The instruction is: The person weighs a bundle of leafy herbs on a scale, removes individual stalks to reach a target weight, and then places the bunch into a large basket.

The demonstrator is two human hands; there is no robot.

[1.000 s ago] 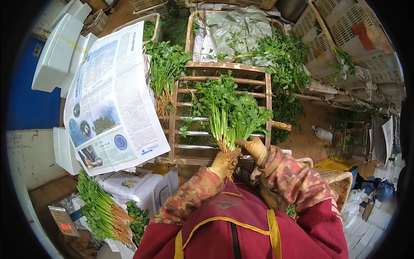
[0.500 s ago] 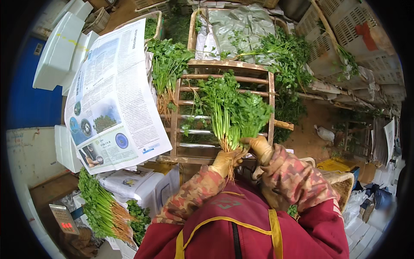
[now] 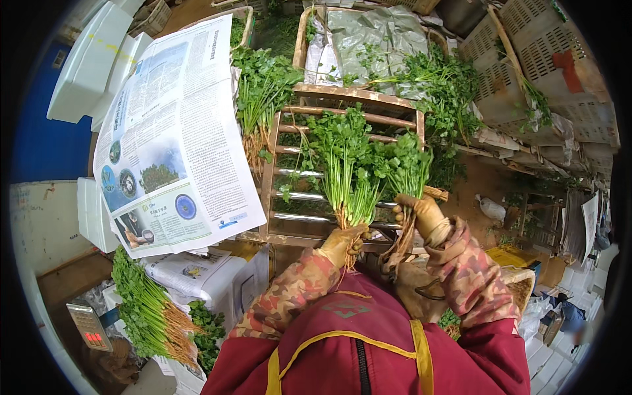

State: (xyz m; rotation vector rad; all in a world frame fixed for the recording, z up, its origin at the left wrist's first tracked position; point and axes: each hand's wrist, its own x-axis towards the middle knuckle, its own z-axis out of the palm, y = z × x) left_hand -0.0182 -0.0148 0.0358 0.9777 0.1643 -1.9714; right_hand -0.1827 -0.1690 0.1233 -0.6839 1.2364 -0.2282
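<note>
My left hand (image 3: pixel 343 245) is closed around the root end of a large bunch of coriander-like herbs (image 3: pixel 345 155), whose pale stems and leafy tops point away from me. Beside it on the right, my right hand (image 3: pixel 423 216) grips a smaller bunch of the same herbs (image 3: pixel 409 164), its brown roots hanging down below the fingers. The leaves of the two bunches meet. Both hands wear tan gloves. Beneath the bunches lies a slatted rack (image 3: pixel 295 196) of wood and metal bars.
A newspaper sheet (image 3: pixel 191 145) lies left of the rack, with more rooted herbs (image 3: pixel 260 99) beside it. Further herbs (image 3: pixel 148 303) lie near a digital scale (image 3: pixel 90 326) at lower left. Plastic crates (image 3: pixel 510 56) stand at far right; white foam boxes (image 3: pixel 85 66) at far left.
My right hand has moved right, away from my left, carrying the smaller bunch, which now stands apart at the stems. My left hand keeps its grip on the large bunch.
</note>
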